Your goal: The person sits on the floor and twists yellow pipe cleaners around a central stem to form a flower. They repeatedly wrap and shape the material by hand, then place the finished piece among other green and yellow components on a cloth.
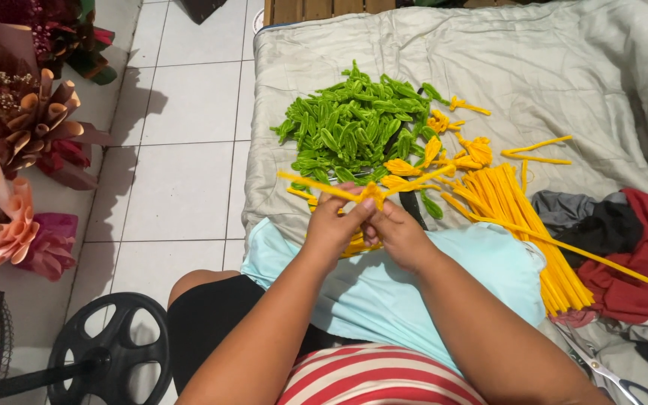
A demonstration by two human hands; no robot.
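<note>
White tiled floor at left; a grey quilted bedcover fills the upper right of the frame. Pale blue cloth lies over the lap. At frame centre, left hand and right hand meet, fingers of both closed tight on a half-twisted yellow fuzzy pipe-cleaner piece, its stems sticking out toward the left. Just above: heap of green folded pipe-cleaner leaves. Right of the hands: bundle of straight yellow pipe-cleaner stems.

Risks, as judged: loose stem ends may spring free if the pinch slackens; the bundle could roll off the cloth edge.
</note>
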